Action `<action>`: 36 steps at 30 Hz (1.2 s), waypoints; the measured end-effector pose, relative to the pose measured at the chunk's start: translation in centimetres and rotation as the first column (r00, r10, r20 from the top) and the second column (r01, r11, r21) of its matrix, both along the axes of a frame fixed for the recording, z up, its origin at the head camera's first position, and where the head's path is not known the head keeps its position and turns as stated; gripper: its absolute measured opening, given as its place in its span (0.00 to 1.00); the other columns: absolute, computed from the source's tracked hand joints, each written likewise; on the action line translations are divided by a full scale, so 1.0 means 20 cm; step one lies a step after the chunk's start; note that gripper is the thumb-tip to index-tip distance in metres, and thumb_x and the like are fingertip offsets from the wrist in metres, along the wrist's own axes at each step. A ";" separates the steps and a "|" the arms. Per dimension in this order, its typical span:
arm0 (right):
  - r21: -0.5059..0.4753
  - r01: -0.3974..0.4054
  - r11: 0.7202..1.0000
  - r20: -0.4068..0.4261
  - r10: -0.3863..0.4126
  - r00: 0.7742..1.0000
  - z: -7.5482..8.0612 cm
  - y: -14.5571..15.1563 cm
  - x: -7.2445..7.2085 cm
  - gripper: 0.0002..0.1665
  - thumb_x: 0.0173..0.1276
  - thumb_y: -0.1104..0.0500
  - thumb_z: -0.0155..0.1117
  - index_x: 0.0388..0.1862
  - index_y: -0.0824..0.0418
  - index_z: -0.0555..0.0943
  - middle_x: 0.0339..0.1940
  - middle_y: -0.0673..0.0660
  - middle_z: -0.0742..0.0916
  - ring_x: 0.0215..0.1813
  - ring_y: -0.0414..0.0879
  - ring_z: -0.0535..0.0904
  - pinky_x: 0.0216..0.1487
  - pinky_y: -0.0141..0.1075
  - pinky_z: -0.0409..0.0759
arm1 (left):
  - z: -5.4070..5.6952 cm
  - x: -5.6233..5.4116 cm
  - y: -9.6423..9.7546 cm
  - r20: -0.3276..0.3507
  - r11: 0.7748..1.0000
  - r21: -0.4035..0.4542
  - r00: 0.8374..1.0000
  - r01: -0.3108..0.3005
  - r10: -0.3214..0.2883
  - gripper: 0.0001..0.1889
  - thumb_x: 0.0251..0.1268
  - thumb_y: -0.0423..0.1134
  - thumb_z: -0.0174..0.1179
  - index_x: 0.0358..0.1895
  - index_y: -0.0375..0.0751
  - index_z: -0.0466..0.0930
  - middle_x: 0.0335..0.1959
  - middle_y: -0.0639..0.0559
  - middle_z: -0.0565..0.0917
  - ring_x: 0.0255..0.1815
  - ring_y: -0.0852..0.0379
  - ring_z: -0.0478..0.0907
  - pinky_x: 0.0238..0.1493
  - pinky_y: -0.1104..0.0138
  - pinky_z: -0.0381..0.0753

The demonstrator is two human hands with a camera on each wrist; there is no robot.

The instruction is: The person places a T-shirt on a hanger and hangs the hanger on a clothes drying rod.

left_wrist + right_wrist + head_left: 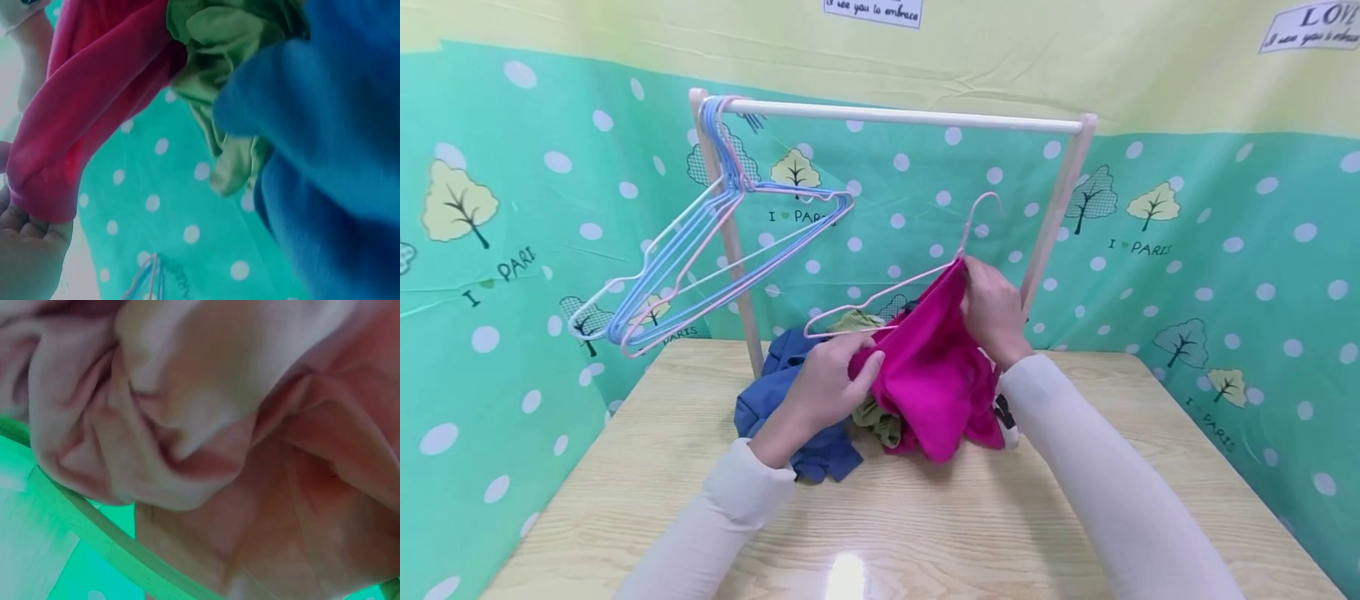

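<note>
A magenta garment (932, 392) is partly over a pink hanger (880, 293), whose left arm sticks out bare and whose hook points up. My right hand (991, 307) grips the cloth just below the hook, at the hanger's neck. Lower and to the left, my left hand (823, 383) holds the garment's edge beside the hanger's bottom bar. In the left wrist view, the fingers (28, 228) curl at the end of the red-looking cloth (100, 106). Folds of cloth (206, 481) fill most of the right wrist view, where the right hand is hidden.
Behind stands a rack with a white rail (895, 112). Several blue, white and pink hangers (730, 200) hang at its left end. A blue garment (805, 417) and a green one (876, 417) lie heaped on the wooden table (940, 517), with black-and-white cloth (1006, 417) at the right.
</note>
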State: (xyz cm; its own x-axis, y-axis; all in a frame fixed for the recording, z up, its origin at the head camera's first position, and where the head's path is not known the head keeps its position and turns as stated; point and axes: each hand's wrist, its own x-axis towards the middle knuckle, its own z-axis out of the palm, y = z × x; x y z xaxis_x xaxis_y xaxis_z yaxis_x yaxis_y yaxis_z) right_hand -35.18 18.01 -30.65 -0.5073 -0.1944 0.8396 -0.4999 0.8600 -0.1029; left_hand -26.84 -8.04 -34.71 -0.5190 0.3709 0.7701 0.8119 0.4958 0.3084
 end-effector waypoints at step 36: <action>0.031 -0.069 0.997 -0.056 0.070 0.996 0.01 0.15 -0.04 0.20 0.66 0.76 0.58 0.57 0.72 0.80 0.42 0.70 0.87 0.44 0.66 0.84 0.49 0.56 0.84 | 0.28 0.08 -0.21 0.108 0.989 0.114 0.991 -0.090 0.078 0.06 0.71 0.35 0.65 0.39 0.36 0.90 0.21 0.53 0.81 0.18 0.60 0.70 0.22 0.70 0.69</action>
